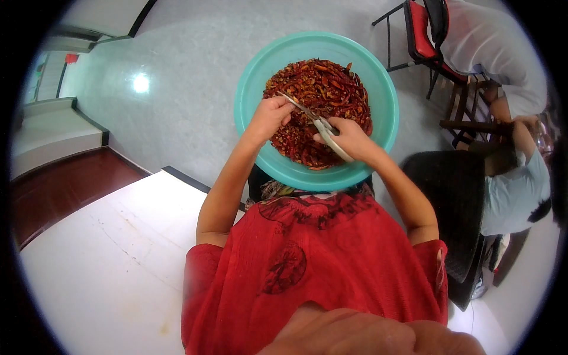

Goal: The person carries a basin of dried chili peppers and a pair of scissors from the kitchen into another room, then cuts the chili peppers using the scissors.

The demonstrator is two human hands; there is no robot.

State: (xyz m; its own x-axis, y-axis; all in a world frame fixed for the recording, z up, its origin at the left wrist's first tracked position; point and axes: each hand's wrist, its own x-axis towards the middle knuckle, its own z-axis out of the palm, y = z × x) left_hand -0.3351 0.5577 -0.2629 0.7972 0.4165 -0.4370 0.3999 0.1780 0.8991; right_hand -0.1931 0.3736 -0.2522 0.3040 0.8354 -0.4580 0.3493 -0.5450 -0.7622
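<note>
A wide turquoise basin (246,97) sits at my lap, filled with dried red chili peppers (340,89), some whole and some in cut pieces with pale seeds among them. My right hand (350,139) grips a pair of scissors (324,127) by the pale handles. The metal blades point up and left over the chilies. Close to the blade tips, my left hand (273,118) has its fingers pinched together above the basin's left side. Whatever is between those fingers is too small to make out.
A red and black chair (421,32) stands on the grey tiled floor (183,65) at the upper right. Another person in light clothing (500,53) sits beside a wooden stool (473,125). A dark woven chair back (441,201) is near my right elbow, and a white surface (112,254) lies at left.
</note>
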